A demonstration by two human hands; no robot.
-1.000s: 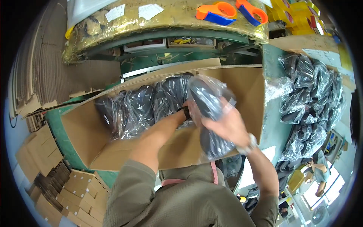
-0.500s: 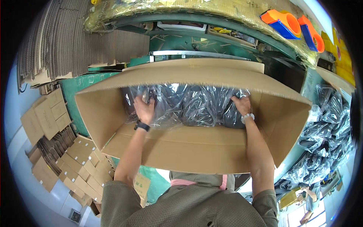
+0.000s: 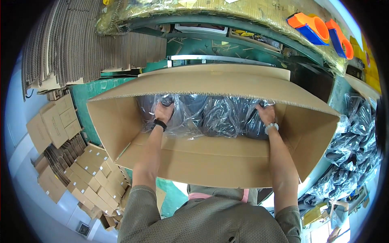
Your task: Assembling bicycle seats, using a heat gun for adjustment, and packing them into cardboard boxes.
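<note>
A large open cardboard box (image 3: pixel 202 158) stands in front of me with both my arms reaching into it. Along its inside lies a row of dark items in clear plastic bags (image 3: pixel 221 117); what they are is hard to make out through the shiny film. At the left end of the row, my left hand (image 3: pixel 163 112) is closed on a dark bagged item, with a black band on the wrist. My right hand (image 3: pixel 266 115), a pale beaded bracelet at its wrist, grips the bagged item (image 3: pixel 256 126) at the right end. The fingertips of both hands are partly hidden.
Flattened cardboard sheets (image 3: pixel 77 44) stand stacked at the far left, and closed cartons (image 3: pixel 95 174) are piled below. A film-covered workbench (image 3: pixel 194 10) holds two orange-and-blue tape dispensers (image 3: pixel 310 28). More bagged dark items (image 3: pixel 348 150) are heaped at right, near another person (image 3: pixel 338 214).
My left hand has shifted its grip, turning more upright around the bagged item. The right hand keeps its place. The whole view has moved slightly, setting the scene a little to the right.
</note>
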